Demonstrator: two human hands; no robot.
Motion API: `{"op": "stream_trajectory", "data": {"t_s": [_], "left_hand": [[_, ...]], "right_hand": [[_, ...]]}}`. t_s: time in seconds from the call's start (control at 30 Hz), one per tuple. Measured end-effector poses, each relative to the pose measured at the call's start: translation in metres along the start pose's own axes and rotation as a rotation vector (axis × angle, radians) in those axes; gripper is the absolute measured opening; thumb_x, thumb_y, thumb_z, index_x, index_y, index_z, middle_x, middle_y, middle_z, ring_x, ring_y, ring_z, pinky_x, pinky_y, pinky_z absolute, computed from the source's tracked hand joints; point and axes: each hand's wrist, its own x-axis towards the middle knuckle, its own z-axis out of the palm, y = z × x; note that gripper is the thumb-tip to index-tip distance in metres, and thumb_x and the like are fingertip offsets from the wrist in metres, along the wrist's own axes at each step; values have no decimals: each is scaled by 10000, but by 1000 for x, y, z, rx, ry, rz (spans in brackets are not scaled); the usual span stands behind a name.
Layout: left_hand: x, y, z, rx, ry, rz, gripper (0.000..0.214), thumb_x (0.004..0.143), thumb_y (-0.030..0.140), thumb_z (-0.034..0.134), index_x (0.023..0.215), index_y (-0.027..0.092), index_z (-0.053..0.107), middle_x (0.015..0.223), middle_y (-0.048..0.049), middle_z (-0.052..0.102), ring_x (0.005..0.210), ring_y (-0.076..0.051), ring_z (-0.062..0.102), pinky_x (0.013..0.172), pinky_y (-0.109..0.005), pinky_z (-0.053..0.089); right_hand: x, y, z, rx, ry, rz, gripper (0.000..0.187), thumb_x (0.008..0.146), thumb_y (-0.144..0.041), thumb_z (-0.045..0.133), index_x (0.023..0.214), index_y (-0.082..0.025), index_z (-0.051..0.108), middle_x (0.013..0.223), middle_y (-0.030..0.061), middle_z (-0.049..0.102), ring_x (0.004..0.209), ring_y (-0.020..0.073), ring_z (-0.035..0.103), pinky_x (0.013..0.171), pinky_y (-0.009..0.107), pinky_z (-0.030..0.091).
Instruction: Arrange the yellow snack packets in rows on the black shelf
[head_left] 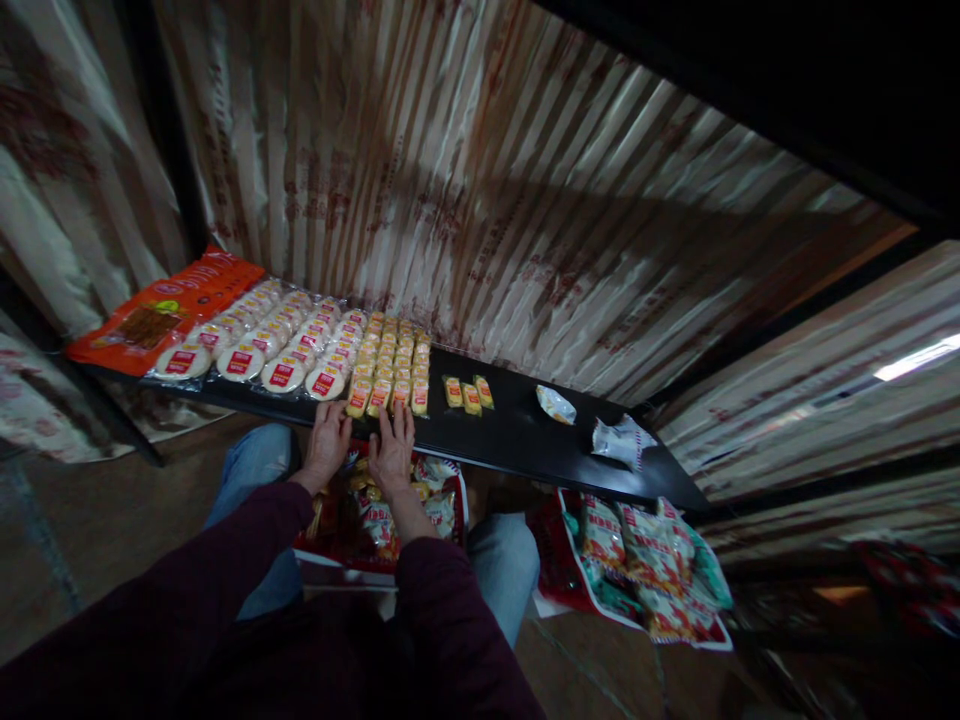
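Grip of both hands spread and flat, pinching nothing: left hand (326, 445) and right hand (392, 455) side by side, palms down, at the front edge of the black desk (525, 440), fingers apart and pointing away from the body. Fingertips of both at the front row of the yellow packets (390, 365), seemingly touching the nearest ones, though too small and dim here to tell pressing on them from mere resting on the desk edge.

Yellow packets straight ahead of the grip, laid in tight rows on the desk, long axis of the block away from the body toward the striped curtain (525, 200) behind. Right hand squarely before the block; left hand at its left corner, just beside the nearest of the round crackers (277, 340). Round crackers in rows of their own left of the yellow block and up against it, red labels up; beyond them, at the far left end, an orange bag (161, 310) lying flat. Right of the block and apart from it, three loose packets (469, 393) of the same yellow kind in a short row; further right a pale packet (556, 404) and a crumpled wrapper (621, 440), well apart from either hand.

Under the wrists, between knees in blue jeans, an open bag (390, 515) of mixed snacks, partly hidden by forearms and desk edge. A second open bag (645, 570) on the floor to the right, below the desk's far end. Print on the labels unreadable; upper right of the view lost in darkness.
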Motion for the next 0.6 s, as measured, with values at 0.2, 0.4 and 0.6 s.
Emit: {"op": "stream_trajectory", "data": {"t_s": [0.2,0.4,0.6], "left_hand": [[-14,-3,-6,39,-28,86,254,802,87,425,948,168,616,1059,-107,543,1017,-213,582,948,-373,487],[-43,-6,-17,53,-192,167,317,786,59,396,1000,160,608,1372,-128,445,1281,-221,456,1084,-390,402],[-77,-12,-16,139,-429,100,374,779,60,406,1074,152,617,1454,-120,407,1336,-230,403,1105,-363,365]], "right_hand": [[-22,-1,2,61,79,-85,526,820,-103,448,1343,-139,493,1511,112,341,1414,249,210,1128,462,282],[-64,4,18,150,2,-92,427,776,-61,463,1160,-168,617,1251,108,578,1221,218,443,1073,409,365],[-97,17,46,190,-431,194,345,733,-46,483,1002,-142,677,996,137,690,917,216,636,843,323,495]]}}
